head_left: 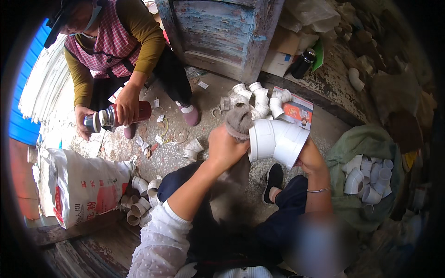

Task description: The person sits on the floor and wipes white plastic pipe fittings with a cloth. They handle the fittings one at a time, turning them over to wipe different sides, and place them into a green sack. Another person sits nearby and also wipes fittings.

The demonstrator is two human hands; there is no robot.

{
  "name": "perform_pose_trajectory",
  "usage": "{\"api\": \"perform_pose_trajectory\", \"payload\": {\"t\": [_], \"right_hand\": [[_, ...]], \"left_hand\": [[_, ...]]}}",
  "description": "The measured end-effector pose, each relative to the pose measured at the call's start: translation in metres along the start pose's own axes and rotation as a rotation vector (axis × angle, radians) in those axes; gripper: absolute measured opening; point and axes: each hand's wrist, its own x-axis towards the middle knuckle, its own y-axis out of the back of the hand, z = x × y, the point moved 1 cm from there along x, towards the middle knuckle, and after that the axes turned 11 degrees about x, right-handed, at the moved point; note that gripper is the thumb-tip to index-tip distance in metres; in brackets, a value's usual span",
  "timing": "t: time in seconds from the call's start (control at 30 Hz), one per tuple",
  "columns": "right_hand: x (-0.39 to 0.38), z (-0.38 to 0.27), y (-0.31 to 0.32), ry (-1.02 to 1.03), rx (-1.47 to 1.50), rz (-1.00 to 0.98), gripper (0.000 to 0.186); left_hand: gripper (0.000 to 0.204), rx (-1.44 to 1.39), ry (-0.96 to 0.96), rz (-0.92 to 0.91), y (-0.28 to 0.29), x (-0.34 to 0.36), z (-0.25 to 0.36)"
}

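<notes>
Gripping grey cloth (pixel 239 123) in left hand (pixel 226 148), white pipe elbow (pixel 281 140) by one end in right hand (pixel 312 158); judged light, stiff, slippery, best held at end collars (pixel 262 141).

White pipe fittings (pixel 261 100) and paper scraps (pixel 203 85) litter the speckled floor (pixel 254 183).

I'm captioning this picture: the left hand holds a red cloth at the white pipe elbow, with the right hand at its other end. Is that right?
The head view shows the cloth is greyish, not red. The left hand does hold it at the white pipe elbow, with the right hand at its other end.
</notes>
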Motion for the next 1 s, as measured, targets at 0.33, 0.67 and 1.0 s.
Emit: {"api": "perform_pose_trajectory", "payload": {"t": [0.33,0.67,1.0], "right_hand": [[0.004,-0.023,-0.023,0.639,0.007,-0.218,0.125],[0.015,0.008,-0.038,0.487,0.321,-0.015,0.064],[0.026,-0.009,-0.017,0.203,0.909,-0.03,0.059]], "left_hand": [[0.032,-1.092,0.876,-0.451,-0.002,0.013,0.025],[0.042,-0.366,0.427,-0.343,-0.03,-0.005,0.024],[0.051,-0.341,0.206,0.349,-0.007,0.043,-0.017]]}}
